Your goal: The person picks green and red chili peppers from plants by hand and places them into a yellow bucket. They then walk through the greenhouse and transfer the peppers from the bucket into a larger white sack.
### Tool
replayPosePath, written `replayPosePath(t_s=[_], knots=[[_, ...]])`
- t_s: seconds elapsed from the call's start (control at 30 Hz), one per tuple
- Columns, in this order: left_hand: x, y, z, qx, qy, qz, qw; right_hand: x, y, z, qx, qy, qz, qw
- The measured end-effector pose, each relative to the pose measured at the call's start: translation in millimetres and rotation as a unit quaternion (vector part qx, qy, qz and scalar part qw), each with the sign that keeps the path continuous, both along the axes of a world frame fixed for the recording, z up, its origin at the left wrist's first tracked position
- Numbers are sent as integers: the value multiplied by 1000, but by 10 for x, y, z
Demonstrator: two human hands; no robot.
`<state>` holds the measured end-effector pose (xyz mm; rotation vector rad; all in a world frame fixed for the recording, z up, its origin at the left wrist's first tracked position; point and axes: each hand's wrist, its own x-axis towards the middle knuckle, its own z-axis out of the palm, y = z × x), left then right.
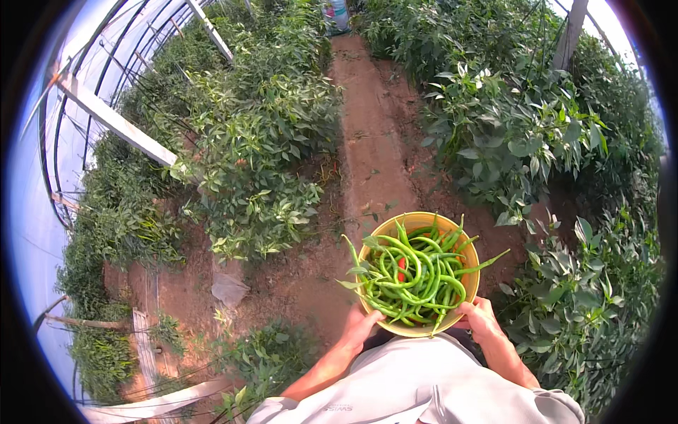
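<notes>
A round yellow bucket [473,245] is held in front of my waist, between both hands. Long green chili peppers [418,270] heap up inside it, some tips poking over the rim. One red pepper [401,269] shows among them, and a few leaves lie at the left side of the heap. My left hand [361,324] grips the bucket's near left rim, thumb on top. On the near right, my right hand [478,319] holds the rim in the same way. The fingers beneath the bucket are mostly hidden.
A bare dirt path [373,132] runs ahead to a printed sack [336,17]. Dense pepper plants [259,159] border it on the left, more pepper plants [508,122] on the right. Pale posts [116,122] lean at left under the greenhouse film. A plastic scrap [230,290] lies on the soil.
</notes>
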<state>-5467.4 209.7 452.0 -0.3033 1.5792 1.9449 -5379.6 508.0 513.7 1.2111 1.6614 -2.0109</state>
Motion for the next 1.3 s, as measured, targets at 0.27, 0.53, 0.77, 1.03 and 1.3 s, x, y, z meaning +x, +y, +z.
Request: replayPosePath(t_s=[0.27,0.53,0.77,1.03,1.3], knots=[[-2800,678,-44,13,-1,87,996,-3161,795,3,-5,11,65,998],[-5146,1557,434,42,3,174,984,-5890,1617,468,39,1,137,990],[-7558,2201,293,21,12,167,986,-8322,2279,278,51,3,131,990],[-10306,2747,459,55,-45,85,994,-10712,2931,438,34,-73,108,991],[-13031,3352,531,9,-78,148,986,-13626,3530,425,31,-31,154,987]])
